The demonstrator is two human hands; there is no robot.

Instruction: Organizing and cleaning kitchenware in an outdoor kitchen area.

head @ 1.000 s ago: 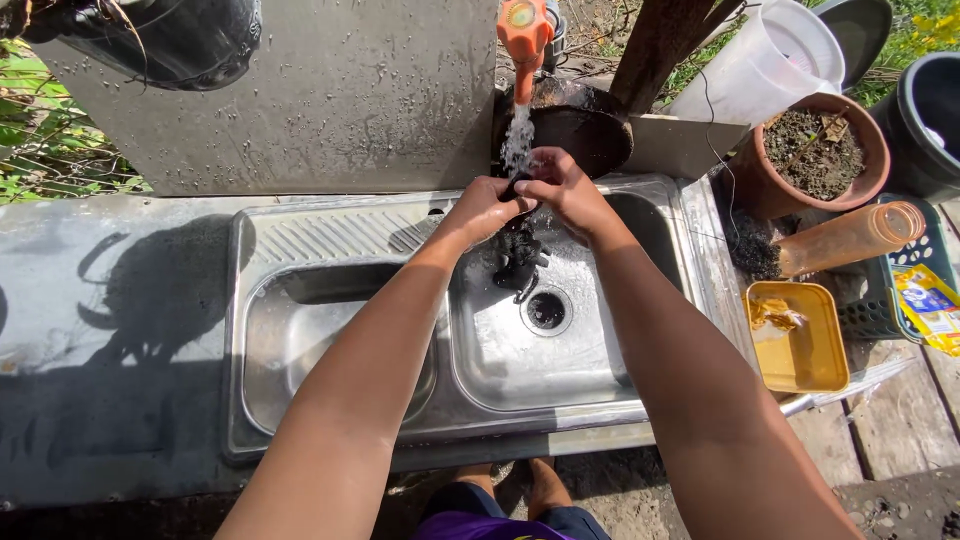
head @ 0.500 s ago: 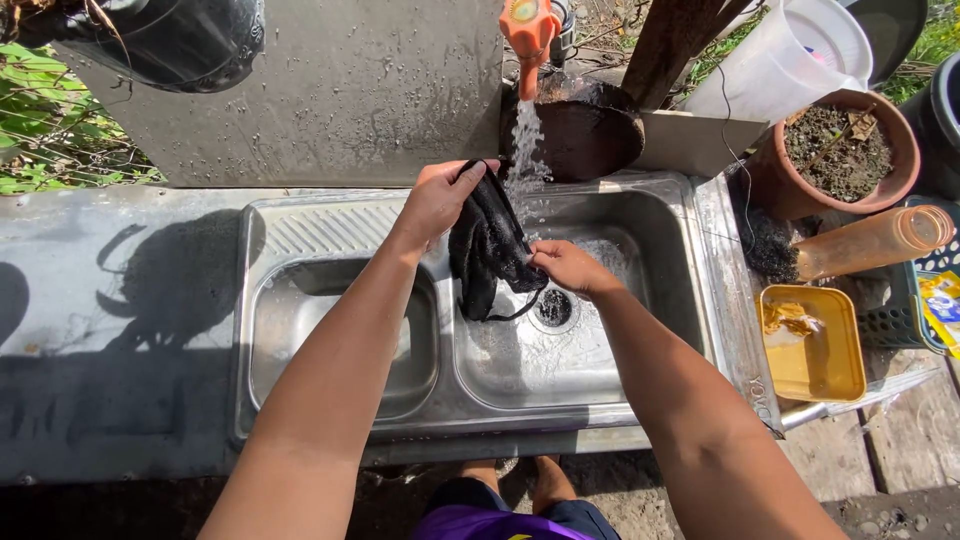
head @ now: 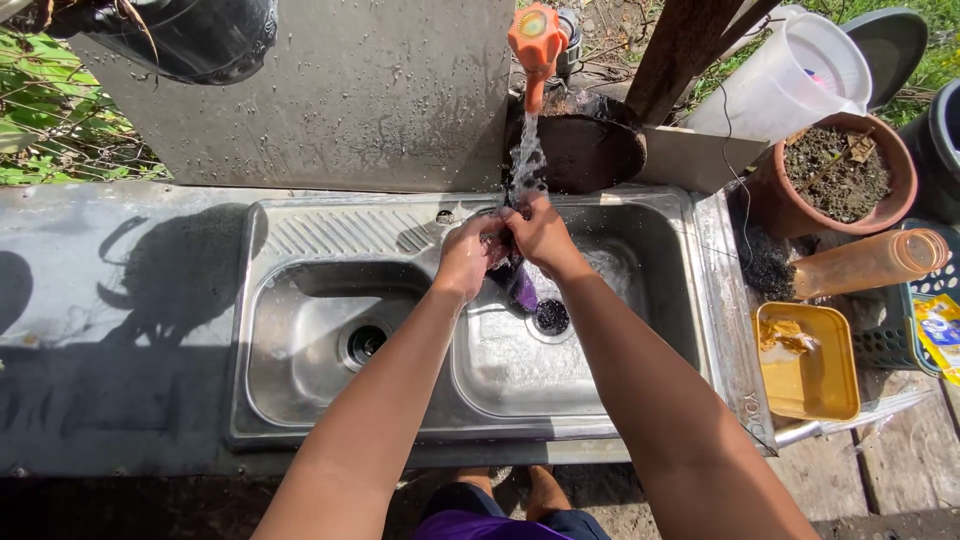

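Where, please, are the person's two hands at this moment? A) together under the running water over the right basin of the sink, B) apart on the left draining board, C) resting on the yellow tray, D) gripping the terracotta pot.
A: the left hand and right hand meet around a dark cloth in the stream from the orange tap, above the right basin of the steel sink.

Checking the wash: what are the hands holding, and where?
Both the left hand and right hand clutch a bunched dark cloth by its upper part.
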